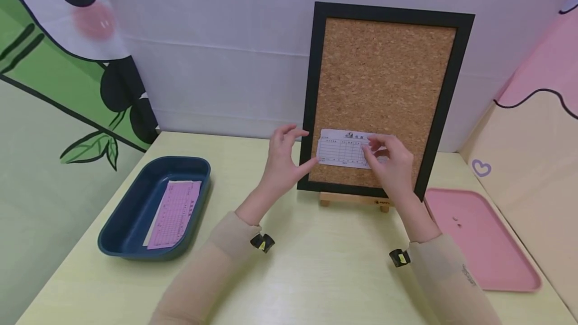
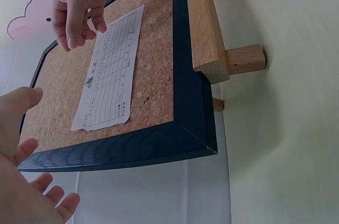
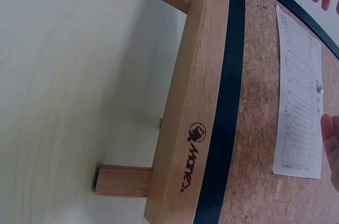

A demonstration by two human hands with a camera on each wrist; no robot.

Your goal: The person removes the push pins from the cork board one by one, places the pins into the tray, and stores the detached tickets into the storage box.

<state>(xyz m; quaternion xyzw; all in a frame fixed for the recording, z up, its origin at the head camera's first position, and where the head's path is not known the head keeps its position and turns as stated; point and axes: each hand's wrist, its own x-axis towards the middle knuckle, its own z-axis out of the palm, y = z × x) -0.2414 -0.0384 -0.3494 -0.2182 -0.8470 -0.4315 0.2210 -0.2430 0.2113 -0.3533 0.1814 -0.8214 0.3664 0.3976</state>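
A white printed form slip (image 1: 340, 149) with a ruled table lies flat against the lower part of a black-framed cork board (image 1: 384, 74). A small shiny pin (image 3: 319, 87) shows at the slip's heading. My left hand (image 1: 284, 157) is beside the frame's left edge, fingers and thumb spread apart with nothing between them. In front of the slip's right half is my right hand (image 1: 395, 164), its fingers loosely bent and a gap between thumb and forefinger. No object shows in the right hand, which hides the slip's right end in the head view.
The board leans on a small wooden easel (image 1: 352, 198) against the curtained back. To the left, a dark blue tray (image 1: 113, 234) holds pink and pale printed slips (image 1: 176, 214). At the right stands a pink tray (image 1: 496, 250) with a few tiny pieces (image 1: 458, 222).
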